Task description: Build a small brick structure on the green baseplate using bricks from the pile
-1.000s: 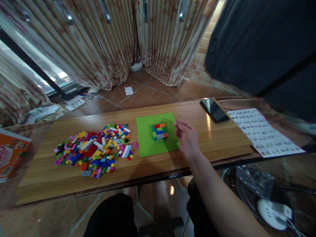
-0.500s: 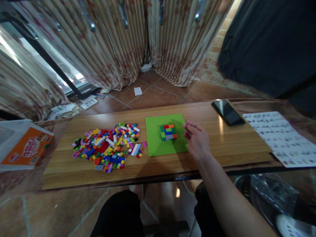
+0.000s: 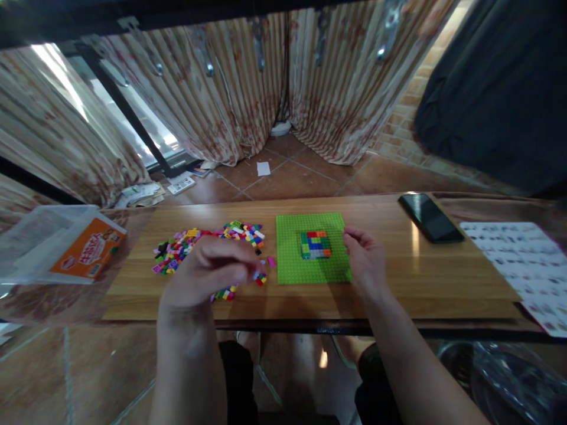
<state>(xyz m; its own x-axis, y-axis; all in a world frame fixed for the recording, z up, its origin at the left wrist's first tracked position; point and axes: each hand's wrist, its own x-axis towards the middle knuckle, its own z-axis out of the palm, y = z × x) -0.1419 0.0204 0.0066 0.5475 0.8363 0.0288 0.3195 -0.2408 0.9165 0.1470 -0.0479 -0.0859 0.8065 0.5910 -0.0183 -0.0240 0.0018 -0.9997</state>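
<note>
A green studded baseplate (image 3: 290,268) lies on the wooden table, bearing a small square build of multicoloured toy bricks (image 3: 316,245). My right hand (image 3: 367,257) is at the baseplate's right edge, fingers curled and fingertips close together. Whether it grips the edge or a small piece does not show. My left hand (image 3: 208,271) is raised in front of the pile of loose toy bricks (image 3: 179,248), hiding much of it. Its thumb and fingers bend towards each other in a pinch, slightly blurred; anything between them cannot be made out.
A black phone (image 3: 430,218) lies right of the baseplate, and a printed sheet (image 3: 509,260) beyond it. On the far left stands a clear plastic box (image 3: 48,236) with an orange label. A single pink brick (image 3: 271,261) lies between pile and baseplate.
My left hand has come into view in front of the brick pile. The camera view has shifted; my right hand remains at the baseplate's right edge.
</note>
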